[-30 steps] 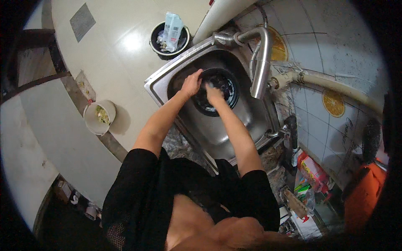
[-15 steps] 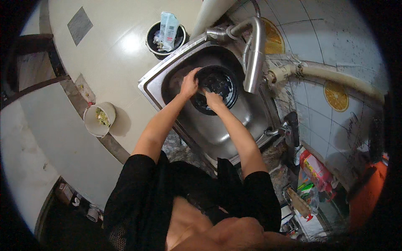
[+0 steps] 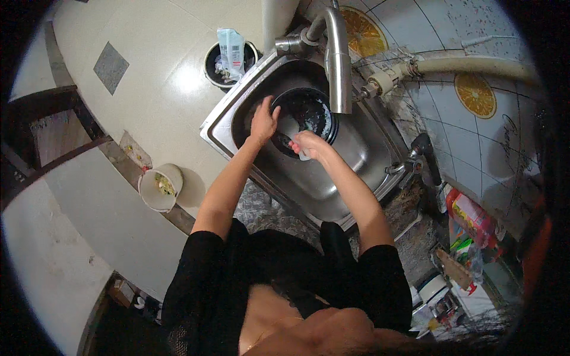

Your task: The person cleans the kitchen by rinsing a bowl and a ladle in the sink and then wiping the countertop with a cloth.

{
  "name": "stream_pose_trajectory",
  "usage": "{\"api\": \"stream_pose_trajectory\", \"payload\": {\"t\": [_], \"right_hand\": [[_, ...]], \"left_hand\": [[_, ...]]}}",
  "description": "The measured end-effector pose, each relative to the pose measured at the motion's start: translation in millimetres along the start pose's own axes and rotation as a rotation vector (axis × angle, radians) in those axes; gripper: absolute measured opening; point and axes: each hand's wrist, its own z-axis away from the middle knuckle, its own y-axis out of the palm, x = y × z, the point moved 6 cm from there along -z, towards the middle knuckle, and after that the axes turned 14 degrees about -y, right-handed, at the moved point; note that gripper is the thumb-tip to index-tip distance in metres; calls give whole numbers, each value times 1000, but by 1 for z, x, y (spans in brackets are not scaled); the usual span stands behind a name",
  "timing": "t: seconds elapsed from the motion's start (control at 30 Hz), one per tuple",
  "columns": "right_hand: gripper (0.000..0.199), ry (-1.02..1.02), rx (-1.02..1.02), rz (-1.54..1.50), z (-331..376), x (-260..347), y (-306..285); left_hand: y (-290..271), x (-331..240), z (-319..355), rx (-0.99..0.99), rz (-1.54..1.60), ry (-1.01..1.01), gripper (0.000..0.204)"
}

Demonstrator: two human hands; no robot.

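Head view: the round black pan [image 3: 301, 105] is the reference item and sits within the steel sink [image 3: 356, 163]. My left hand [image 3: 263, 123] is positioned at the pan's left rim, fingers extended and slightly parted, thumb set apart and directed toward the rim; nothing is visible in its grasp, and I cannot tell whether the thumb contacts the rim. My right hand [image 3: 313, 144] is positioned over the pan's near edge, fingers curled closed on a small pale object [image 3: 304, 156], part of which shows below the fingers; its exact kind cannot be told. White foam [image 3: 326, 121] coats the pan's inner right side. The faucet [image 3: 340, 80] ends just right of the pan. Outside the sink, a bin [image 3: 210, 72] stands beyond the pan to the left; a white bucket [image 3: 155, 203] stands well left of it.
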Motion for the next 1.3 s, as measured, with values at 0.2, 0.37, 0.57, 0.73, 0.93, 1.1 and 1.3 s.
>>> {"api": "stream_pose_trajectory", "payload": {"t": [0.2, 0.37, 0.57, 0.73, 0.93, 1.1, 1.3], "right_hand": [[16, 426, 175, -784, -20, -34, 13], [25, 380, 136, -1315, -42, -21, 24], [12, -186, -105, -736, -95, -25, -11], [37, -316, -278, 1058, -23, 14, -10], [27, -423, -447, 1313, -45, 38, -32], [37, -513, -85, 1692, -17, 30, 7], [45, -297, 201, 1887, 13, 13, 1]], "left_hand": [[8, 6, 15, 173, -223, -149, 31], [6, 14, 16, 185, -194, -120, 36], [6, 15, 29, 89, -62, -232, 36], [3, 6, 17, 172, -172, -168, 39], [3, 3, 9, 55, -121, -164, 29], [13, 13, 6, 64, -148, -191, 44], [10, 3, 5, 87, -153, -180, 44]]}}
